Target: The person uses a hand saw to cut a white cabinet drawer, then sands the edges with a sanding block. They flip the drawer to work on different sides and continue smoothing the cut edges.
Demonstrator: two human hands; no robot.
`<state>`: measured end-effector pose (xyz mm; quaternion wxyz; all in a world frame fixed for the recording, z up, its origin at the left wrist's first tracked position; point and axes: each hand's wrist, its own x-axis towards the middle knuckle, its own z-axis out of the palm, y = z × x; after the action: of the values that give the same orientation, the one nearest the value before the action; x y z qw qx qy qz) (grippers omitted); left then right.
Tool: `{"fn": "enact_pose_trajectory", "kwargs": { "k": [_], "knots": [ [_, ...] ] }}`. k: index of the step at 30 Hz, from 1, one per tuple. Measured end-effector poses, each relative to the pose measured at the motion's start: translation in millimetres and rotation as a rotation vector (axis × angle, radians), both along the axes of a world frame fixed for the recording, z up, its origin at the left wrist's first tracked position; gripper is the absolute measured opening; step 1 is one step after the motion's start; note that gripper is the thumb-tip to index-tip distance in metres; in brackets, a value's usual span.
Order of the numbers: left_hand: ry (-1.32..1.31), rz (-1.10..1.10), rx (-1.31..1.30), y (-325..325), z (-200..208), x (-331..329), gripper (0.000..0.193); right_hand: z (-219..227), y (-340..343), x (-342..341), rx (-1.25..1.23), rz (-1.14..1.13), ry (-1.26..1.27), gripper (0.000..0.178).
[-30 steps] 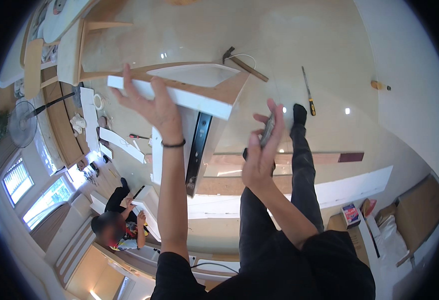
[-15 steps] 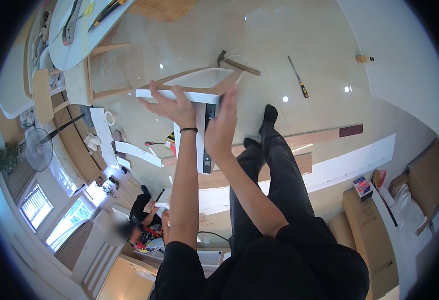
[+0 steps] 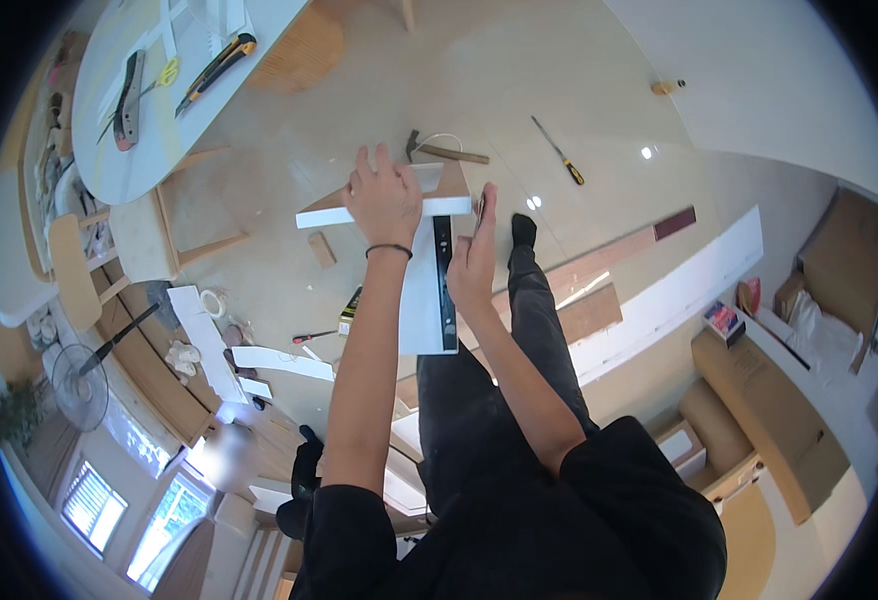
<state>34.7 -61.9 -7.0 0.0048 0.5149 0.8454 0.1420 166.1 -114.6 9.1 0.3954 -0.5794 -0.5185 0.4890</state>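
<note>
A white drawer-like box (image 3: 420,310) with wooden-coloured inner faces is in front of me, its near end above my thigh. A black slide rail (image 3: 445,290) runs along its right side. My left hand (image 3: 384,200) lies over the white-edged cross board (image 3: 449,206) at its far end, fingers bent over the top. Beside the board's right end is my right hand (image 3: 474,262), index finger pointing away from me. A small dark thing shows between its thumb and fingers, too small to name.
A claw hammer (image 3: 449,153) and a yellow-black screwdriver (image 3: 559,152) lie on the floor ahead. Long boards (image 3: 659,290) are at right, white strips (image 3: 284,360) at left. The round table (image 3: 149,110) holds cutters and scissors. A cardboard box (image 3: 769,425) stands at right.
The drawer has turned and come nearer upright in view. My left hand has moved from its left end onto its top. My right hand has shifted off the rail to the right side.
</note>
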Motion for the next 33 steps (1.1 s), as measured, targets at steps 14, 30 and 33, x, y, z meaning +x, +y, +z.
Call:
{"fn": "enact_pose_trajectory", "kwargs": {
  "k": [14,30,33],
  "knots": [
    [-0.058,-0.199,-0.051,4.8,4.2,-6.9,0.025,18.1,19.0,17.2,-0.154,0.276,-0.069,0.086],
    [-0.018,-0.212,-0.057,4.8,1.1,-8.2,0.041,31.9,19.7,15.0,-0.055,0.345,-0.002,0.092],
    [-0.006,-0.216,-0.018,6.6,0.1,-9.4,0.043,30.3,21.6,14.8,-0.232,0.344,-0.088,0.091]
  ]
}}
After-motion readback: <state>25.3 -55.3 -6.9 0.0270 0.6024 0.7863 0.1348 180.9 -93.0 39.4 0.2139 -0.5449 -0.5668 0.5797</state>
